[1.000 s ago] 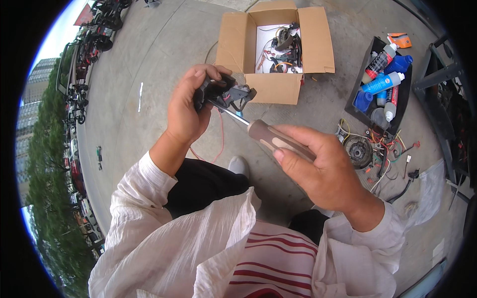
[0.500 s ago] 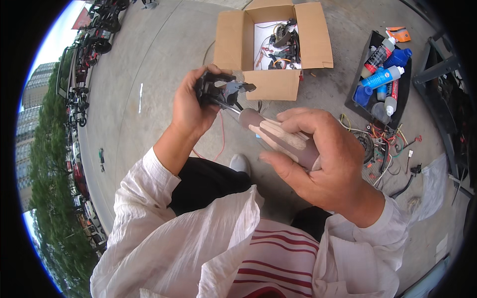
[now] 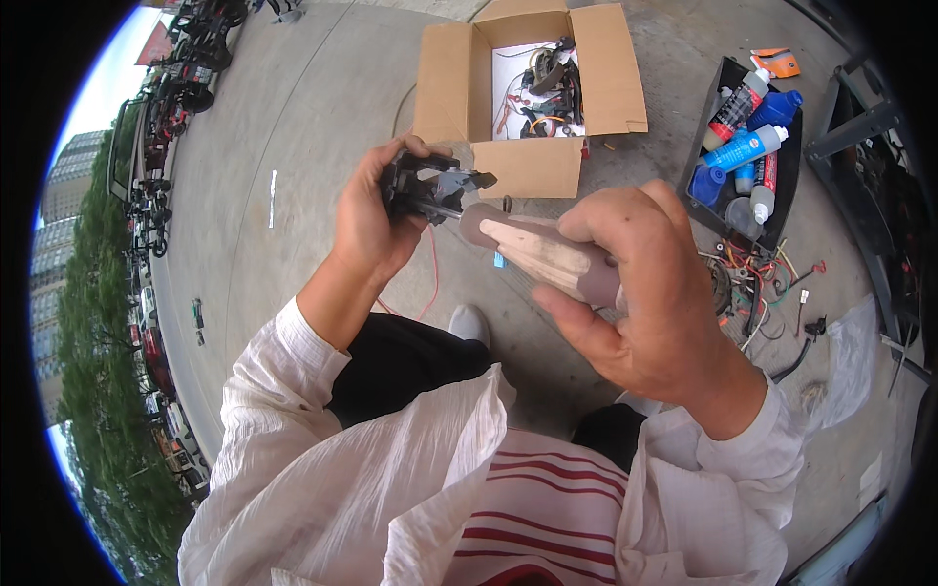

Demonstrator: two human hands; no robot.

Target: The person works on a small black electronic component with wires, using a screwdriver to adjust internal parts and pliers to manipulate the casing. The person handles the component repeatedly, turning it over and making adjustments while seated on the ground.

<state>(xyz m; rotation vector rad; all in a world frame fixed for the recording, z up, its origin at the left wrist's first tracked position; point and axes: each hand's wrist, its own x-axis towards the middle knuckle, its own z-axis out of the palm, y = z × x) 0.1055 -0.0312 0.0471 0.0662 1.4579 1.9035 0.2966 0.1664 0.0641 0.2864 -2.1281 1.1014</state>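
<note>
My left hand (image 3: 369, 215) grips a black plastic part (image 3: 422, 186) with a ragged, forked edge; its fingers wrap behind and hide some of it. In my right hand (image 3: 657, 303) is a screwdriver with a thick brown and beige handle (image 3: 537, 256), held near its butt end between thumb and fingers. The screwdriver's short visible shaft points left into the black part, and its tip is hidden there. Both hands are raised above the ground in front of my body.
An open cardboard box (image 3: 445, 88) with wires and small parts stands ahead on the concrete. To the right is a black tray (image 3: 696, 181) of bottles, with an orange packet (image 3: 777, 63) beyond it. Loose wires (image 3: 757, 283) and clear plastic sheeting (image 3: 848, 366) lie nearer. Motorcycles (image 3: 186, 93) line the far left.
My right hand has shifted slightly and its grip on the handle looks looser toward the butt end. The screwdriver handle has turned, showing a broader beige face. My left hand barely moves.
</note>
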